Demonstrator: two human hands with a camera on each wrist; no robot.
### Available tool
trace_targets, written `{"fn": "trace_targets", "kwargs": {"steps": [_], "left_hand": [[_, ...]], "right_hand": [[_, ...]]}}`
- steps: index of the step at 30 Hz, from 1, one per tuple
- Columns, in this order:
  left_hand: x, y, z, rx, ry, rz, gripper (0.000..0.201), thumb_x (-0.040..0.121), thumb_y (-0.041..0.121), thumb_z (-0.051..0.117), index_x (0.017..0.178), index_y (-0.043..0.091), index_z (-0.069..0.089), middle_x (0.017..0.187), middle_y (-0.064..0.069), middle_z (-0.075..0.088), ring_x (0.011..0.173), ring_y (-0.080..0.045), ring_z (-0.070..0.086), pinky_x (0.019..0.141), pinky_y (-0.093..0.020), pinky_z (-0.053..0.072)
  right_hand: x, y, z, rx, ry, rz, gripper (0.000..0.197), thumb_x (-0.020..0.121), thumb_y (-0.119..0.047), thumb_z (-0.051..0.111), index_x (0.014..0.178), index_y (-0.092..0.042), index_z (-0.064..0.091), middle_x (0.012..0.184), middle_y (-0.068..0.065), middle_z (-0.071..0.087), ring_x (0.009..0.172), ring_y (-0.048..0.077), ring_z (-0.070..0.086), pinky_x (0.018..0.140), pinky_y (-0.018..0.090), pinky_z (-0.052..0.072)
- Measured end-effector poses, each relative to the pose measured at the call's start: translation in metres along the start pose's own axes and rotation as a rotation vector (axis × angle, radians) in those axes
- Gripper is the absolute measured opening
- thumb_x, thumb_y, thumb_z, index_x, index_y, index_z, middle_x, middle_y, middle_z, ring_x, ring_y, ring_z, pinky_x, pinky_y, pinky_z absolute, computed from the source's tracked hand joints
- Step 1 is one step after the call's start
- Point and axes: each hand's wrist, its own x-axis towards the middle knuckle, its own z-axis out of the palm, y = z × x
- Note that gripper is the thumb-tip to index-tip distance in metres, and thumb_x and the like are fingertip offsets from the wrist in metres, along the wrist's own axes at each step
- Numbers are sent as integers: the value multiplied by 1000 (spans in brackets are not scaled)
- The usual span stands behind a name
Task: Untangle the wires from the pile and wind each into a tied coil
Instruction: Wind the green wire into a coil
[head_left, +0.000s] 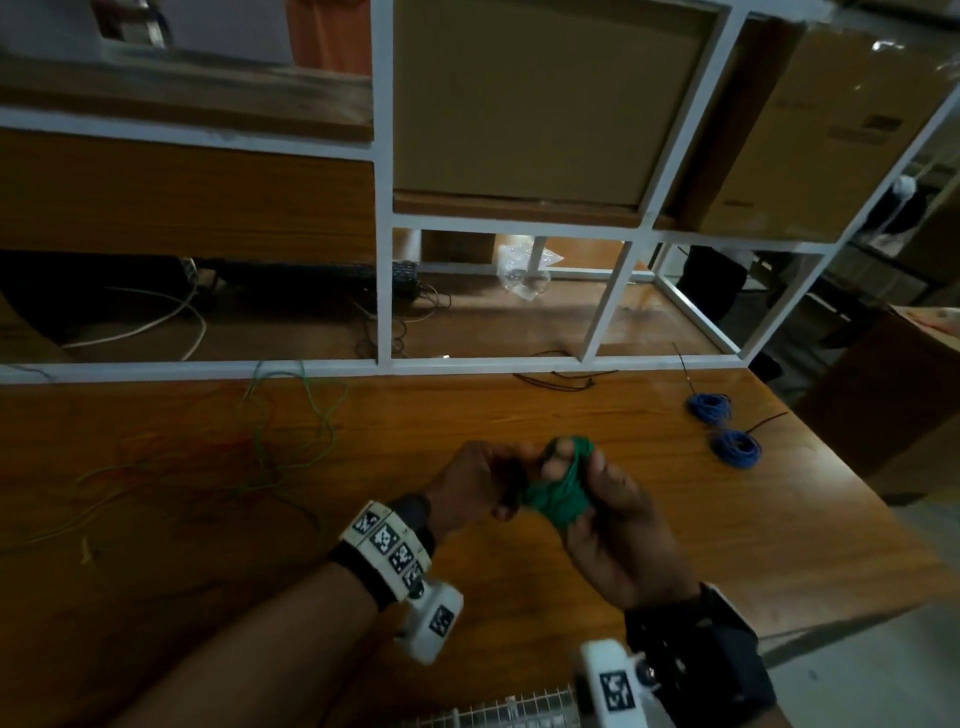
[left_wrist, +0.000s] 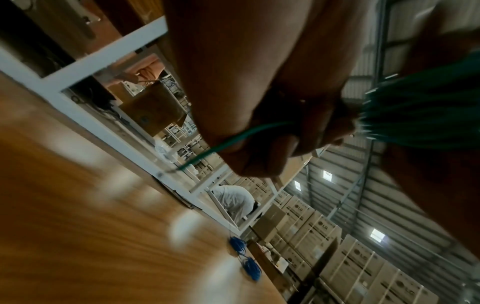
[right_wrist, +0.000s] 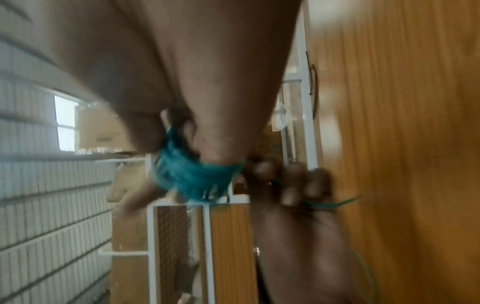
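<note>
The right hand (head_left: 613, 525) is wrapped around the green coil (head_left: 558, 491), holding it above the tabletop (head_left: 519, 415) so the loops stay bunched. The left hand (head_left: 483, 480) pinches the loose wire end (left_wrist: 233, 139), probably to tie it off. Two blue coils (head_left: 735, 448) lie aside, apparently finished; tangled wires (head_left: 280, 441) wait to the left.

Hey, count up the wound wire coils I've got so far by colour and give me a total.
Blue coils on the table: 2
Green coil held in both hands: 1
Total: 3 coils

The loose wires to the left are not coiled yet.
</note>
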Motion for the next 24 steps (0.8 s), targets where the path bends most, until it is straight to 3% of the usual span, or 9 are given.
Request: {"fn": "trace_targets", "kwargs": {"steps": [3, 7, 10, 13, 15, 17, 19, 21, 24], "left_hand": [[-14, -8, 22, 124, 0, -30, 15, 82, 22, 75, 82, 7, 73, 65, -2, 62, 48, -9, 53, 43, -19, 41], [-27, -8, 21, 613, 16, 124, 19, 96, 32, 63, 80, 25, 72, 62, 19, 61, 58, 1, 55, 58, -23, 44], [-30, 11, 13, 1083, 45, 290, 18, 95, 34, 60, 82, 26, 70, 71, 15, 63, 59, -3, 55, 54, -28, 46], [-32, 34, 6, 1320, 19, 433, 13, 86, 40, 68, 87, 29, 75, 78, 11, 68, 66, -7, 58, 68, -30, 51], [-34, 42, -1, 1284, -20, 461, 18, 79, 46, 71, 82, 29, 74, 80, 13, 67, 73, -6, 57, 82, -37, 51], [-35, 44, -8, 1089, -14, 458, 19, 71, 44, 78, 83, 31, 73, 94, 15, 63, 89, -7, 57, 80, -44, 52], [-35, 46, -10, 919, -54, 384, 35, 66, 35, 86, 98, 36, 72, 111, 21, 59, 105, -4, 55, 82, -36, 53], [-35, 47, -10, 775, -173, 284, 55, 68, 24, 89, 117, 38, 68, 120, 23, 62, 113, -3, 58, 87, -28, 54], [-34, 42, -9, 407, -355, 192, 44, 79, 6, 79, 120, 19, 70, 118, -9, 71, 103, -36, 68, 83, -54, 57]], "right_hand": [[14, -12, -4, -210, 341, -159, 28, 103, -27, 50, 121, -7, 59, 129, 17, 66, 122, 24, 64, 88, 30, 58], [20, -8, -27, -926, 537, -255, 38, 108, -32, 43, 116, -3, 65, 112, 12, 76, 115, 22, 67, 99, 42, 47], [12, 0, -29, -1189, 391, -50, 52, 110, -43, 37, 91, -8, 69, 81, 11, 68, 74, 34, 57, 72, 51, 43], [4, 3, -16, -1249, 197, 244, 71, 109, -57, 15, 71, -16, 59, 63, 2, 45, 57, 24, 31, 65, 46, 28], [2, 0, -8, -1266, 131, 372, 89, 105, -62, 0, 82, -14, 71, 74, 4, 64, 63, 25, 50, 72, 40, 38], [2, -5, -3, -1252, 98, 454, 100, 101, -62, -8, 95, -5, 74, 88, 1, 74, 80, 19, 66, 85, 36, 47], [3, -8, 3, -1184, 57, 477, 98, 97, -65, -7, 102, -7, 73, 99, 12, 75, 98, 27, 70, 95, 33, 50], [4, -12, 10, -1090, 8, 519, 100, 93, -66, -9, 103, -7, 71, 97, 25, 72, 94, 31, 72, 87, 21, 53], [4, -18, 13, -881, 25, 607, 111, 92, -62, -22, 102, 8, 64, 91, 29, 65, 65, 12, 71, 58, 11, 51]]}}
